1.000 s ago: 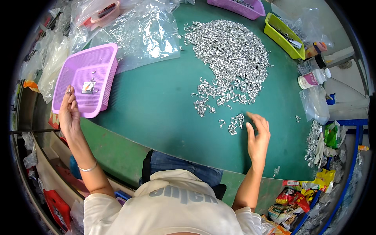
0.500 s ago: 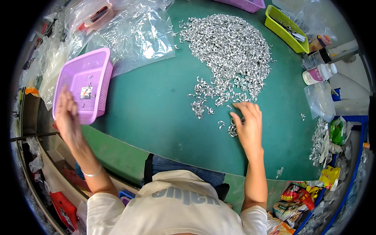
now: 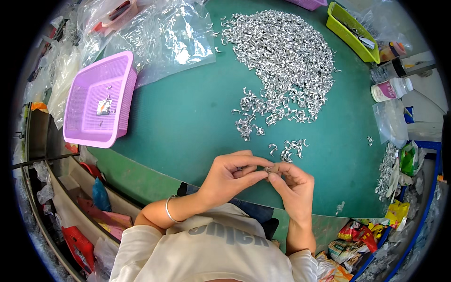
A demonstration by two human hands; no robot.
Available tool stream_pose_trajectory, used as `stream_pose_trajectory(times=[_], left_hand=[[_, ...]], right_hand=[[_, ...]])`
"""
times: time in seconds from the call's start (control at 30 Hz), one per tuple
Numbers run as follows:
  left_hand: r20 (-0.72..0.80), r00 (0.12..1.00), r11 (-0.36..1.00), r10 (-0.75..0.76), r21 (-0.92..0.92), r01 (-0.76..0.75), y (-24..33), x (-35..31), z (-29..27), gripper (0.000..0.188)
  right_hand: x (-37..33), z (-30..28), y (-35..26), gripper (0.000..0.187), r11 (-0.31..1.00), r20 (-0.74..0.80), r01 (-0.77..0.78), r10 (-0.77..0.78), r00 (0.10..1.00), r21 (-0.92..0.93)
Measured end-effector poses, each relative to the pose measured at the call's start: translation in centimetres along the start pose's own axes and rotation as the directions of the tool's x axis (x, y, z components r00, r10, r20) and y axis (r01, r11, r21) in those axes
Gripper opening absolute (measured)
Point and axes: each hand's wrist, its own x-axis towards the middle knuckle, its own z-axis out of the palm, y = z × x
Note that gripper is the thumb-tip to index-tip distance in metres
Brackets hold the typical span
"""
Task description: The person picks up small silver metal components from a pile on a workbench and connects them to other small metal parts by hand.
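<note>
Near the front of the green table, my left hand (image 3: 232, 177) and my right hand (image 3: 292, 185) meet fingertip to fingertip. Between them they pinch a small curved metal piece (image 3: 268, 169), mostly covered by the fingers. Just beyond the fingertips lies a small group of shiny curved metal pieces (image 3: 292, 150). Farther back a large heap of the same silver pieces (image 3: 282, 56) spreads out, with a looser cluster (image 3: 249, 113) at its near left edge. At the left, the purple basket (image 3: 123, 110) holds a few pieces and a small printed card (image 3: 104, 107).
Clear plastic bags (image 3: 174, 42) cover the far left of the table. A yellow-green basket (image 3: 354, 40), a white bottle (image 3: 391, 89) and a plastic pouch (image 3: 391, 122) line the right side. More metal pieces (image 3: 386, 171) lie at the right edge, near colourful packets (image 3: 397, 213).
My left hand has come from the purple basket to the front middle. My right hand has drawn back from the small group, and both now pinch a metal piece together.
</note>
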Motion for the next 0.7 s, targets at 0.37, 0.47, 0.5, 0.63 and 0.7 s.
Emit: stream_pose_trajectory(times=[0.37,0.47,0.5,0.63,0.7], left_hand=[[0.002,1.000,1.000,0.001,-0.020,-0.001,1.1,-0.7,0.4,0.016],[0.010,1.000,0.998,-0.008,-0.060,0.009,1.1,-0.9,0.5,0.018],[0.012,1.000,0.998,-0.002,-0.057,0.002,1.1,-0.9,0.6,0.018],[0.036,0.999,0.999,0.008,-0.042,-0.006,1.1,-1.0,0.5,0.018],[0.042,0.999,0.999,0.004,-0.046,-0.002,1.1,-1.0,0.6,0.017]], right_hand=[[-1.5,0.8,0.1,0.013,0.992,-0.054,0.125,-0.123,0.991,0.032],[-1.7,1.0,0.0,0.014,0.986,-0.085,0.163,-0.161,0.983,0.027],[-1.7,1.1,-0.1,0.014,0.980,-0.093,0.197,-0.195,0.976,0.005],[-1.7,1.3,-0.4,0.015,0.951,-0.108,0.295,-0.305,0.946,-0.093],[-1.6,1.3,-0.4,0.016,0.931,-0.106,0.331,-0.348,0.931,-0.153]])
